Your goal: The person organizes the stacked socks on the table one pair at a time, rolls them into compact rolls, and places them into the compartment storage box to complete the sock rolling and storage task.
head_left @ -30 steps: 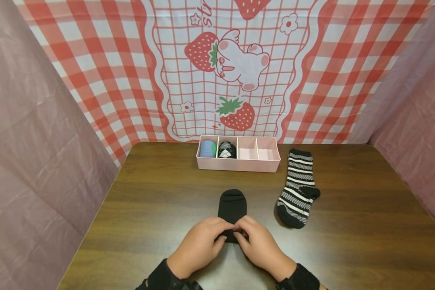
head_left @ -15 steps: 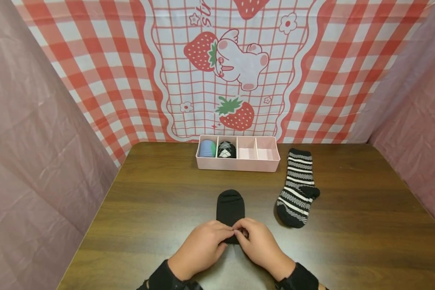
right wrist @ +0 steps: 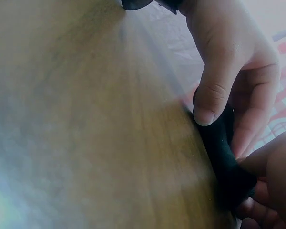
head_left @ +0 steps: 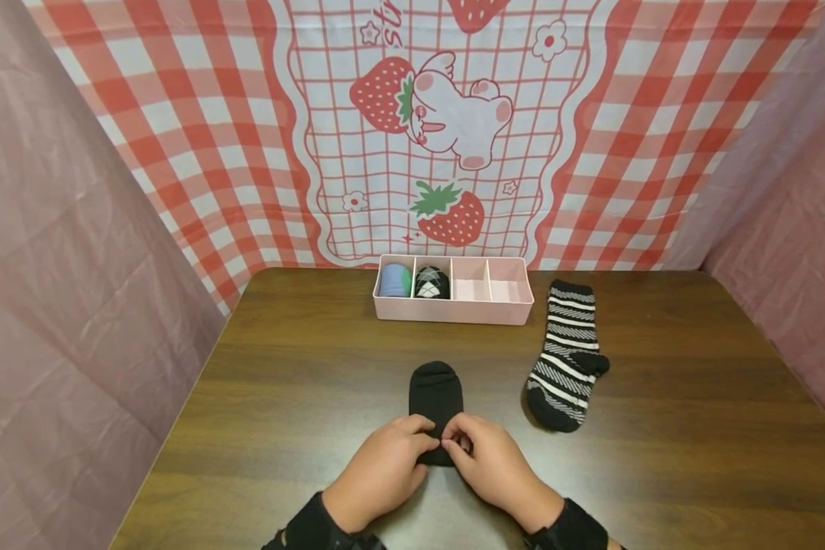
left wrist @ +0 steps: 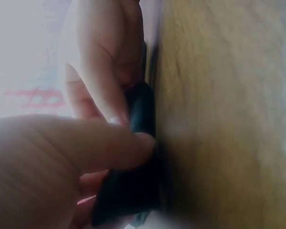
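A folded black sock (head_left: 436, 391) lies on the table, its rounded end pointing away from me. My left hand (head_left: 383, 464) grips the left side of its near end, fingers on top and thumb (left wrist: 126, 145) at the near edge. On the other side my right hand (head_left: 493, 461) pinches the same end between thumb and index finger. The two hands' fingertips almost meet over the sock. In the right wrist view the near edge of the sock (right wrist: 219, 148) bulges as a thick fold between both hands; the fingers partly cover it.
A pink box (head_left: 454, 312) with several compartments stands at the back. A blue-and-green rolled sock (head_left: 395, 281) and a black argyle rolled sock (head_left: 431, 283) sit in its two left compartments. A striped black-and-white sock (head_left: 567, 356) lies flat at the right.
The black sock has shifted slightly left and towards me. My left fingers have spread a little and drawn back from the right fingertips; the right hand keeps its pinch.
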{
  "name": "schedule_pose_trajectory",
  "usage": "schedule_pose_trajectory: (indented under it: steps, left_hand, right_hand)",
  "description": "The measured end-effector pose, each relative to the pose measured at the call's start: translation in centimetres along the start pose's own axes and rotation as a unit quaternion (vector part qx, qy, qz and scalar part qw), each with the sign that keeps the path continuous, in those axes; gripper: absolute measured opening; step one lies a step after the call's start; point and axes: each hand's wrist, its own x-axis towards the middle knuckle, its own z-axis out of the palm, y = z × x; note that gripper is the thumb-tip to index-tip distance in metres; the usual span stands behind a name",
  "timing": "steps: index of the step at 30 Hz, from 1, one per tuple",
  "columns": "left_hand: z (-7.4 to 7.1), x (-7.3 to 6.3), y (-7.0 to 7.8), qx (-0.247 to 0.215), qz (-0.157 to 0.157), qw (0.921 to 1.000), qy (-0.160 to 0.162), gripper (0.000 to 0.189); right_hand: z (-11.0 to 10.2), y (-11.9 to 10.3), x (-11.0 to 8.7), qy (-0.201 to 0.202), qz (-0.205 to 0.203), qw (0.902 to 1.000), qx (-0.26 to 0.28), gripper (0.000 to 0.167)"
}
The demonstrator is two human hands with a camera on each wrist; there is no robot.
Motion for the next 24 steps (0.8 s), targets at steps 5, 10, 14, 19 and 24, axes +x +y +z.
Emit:
schedule_pose_trajectory:
  steps: [5, 10, 14, 19, 24]
  left_hand:
    - [0.19, 0.12, -0.03, -0.031, -0.016, 0.9993, 0.016, 0.023]
    - [0.51, 0.19, -0.08, -0.033, -0.021, 0.9987, 0.032, 0.021]
    - [0.59, 0.17, -0.15, -0.029, -0.016, 0.9989, 0.033, 0.020]
    - [0.47, 0.12, -0.18, -0.045, -0.019, 0.9981, 0.040, 0.020]
    - [0.46, 0.02, -0.20, -0.074, -0.040, 0.9950, 0.054, 0.020]
  right_hand:
    - [-0.10, -0.08, -0.06, -0.003, -0.008, 0.9999, 0.009, 0.018]
    - [-0.16, -0.03, -0.15, -0.010, -0.027, 0.9995, 0.014, 0.017]
    - [-0.24, 0.05, -0.21, -0.020, -0.039, 0.9990, 0.012, 0.014]
    - [-0.30, 0.12, -0.28, -0.022, -0.084, 0.9962, -0.003, 0.022]
    - [-0.27, 0.06, -0.22, -0.015, -0.130, 0.9910, -0.025, 0.032]
